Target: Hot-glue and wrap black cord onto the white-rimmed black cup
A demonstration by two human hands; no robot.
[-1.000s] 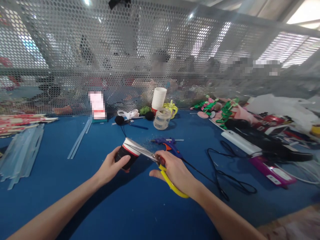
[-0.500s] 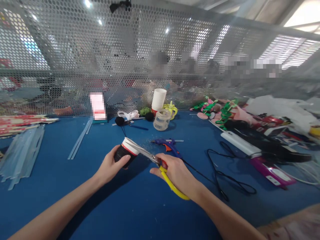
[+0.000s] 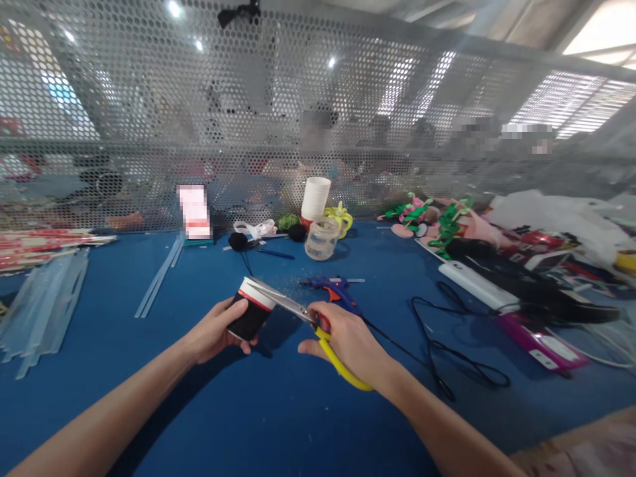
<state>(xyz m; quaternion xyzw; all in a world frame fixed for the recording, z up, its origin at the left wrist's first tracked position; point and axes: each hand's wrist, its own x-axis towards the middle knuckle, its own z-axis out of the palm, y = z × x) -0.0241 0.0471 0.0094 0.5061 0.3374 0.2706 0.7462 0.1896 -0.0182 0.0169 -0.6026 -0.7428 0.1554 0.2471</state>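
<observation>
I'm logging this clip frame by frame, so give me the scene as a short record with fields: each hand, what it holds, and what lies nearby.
surface: blue table
left: left hand grips black cup, which is tilted with its white rim up and to the right
right: right hand grips yellow-handled scissors, blades reaching the cup's rim
behind hands: blue glue gun lying on the table, black cord to its right
far edge: clear jar, white cup stack, perforated screen
left side: clear glue sticks
</observation>
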